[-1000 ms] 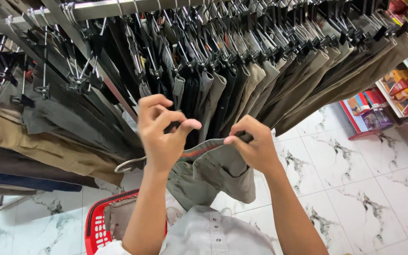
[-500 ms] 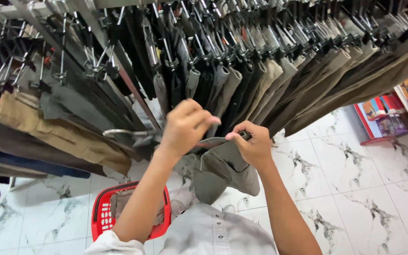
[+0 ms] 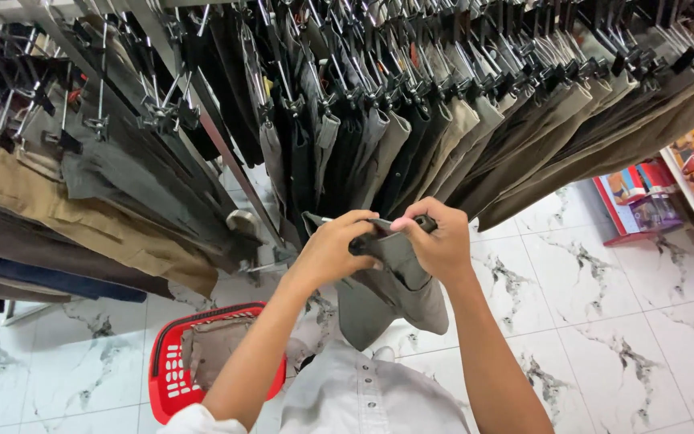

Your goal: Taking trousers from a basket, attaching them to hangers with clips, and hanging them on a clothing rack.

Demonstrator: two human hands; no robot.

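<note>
Grey trousers (image 3: 395, 281) between both hands, left grip (image 3: 339, 245) and right grip (image 3: 435, 241) clenched on the waistband.

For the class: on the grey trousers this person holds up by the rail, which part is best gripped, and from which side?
Grip the grey trousers at the waistband, near its two ends, coming from the near side as the left hand and right hand do. The waistband is uppermost and the legs hang free below it.
</note>
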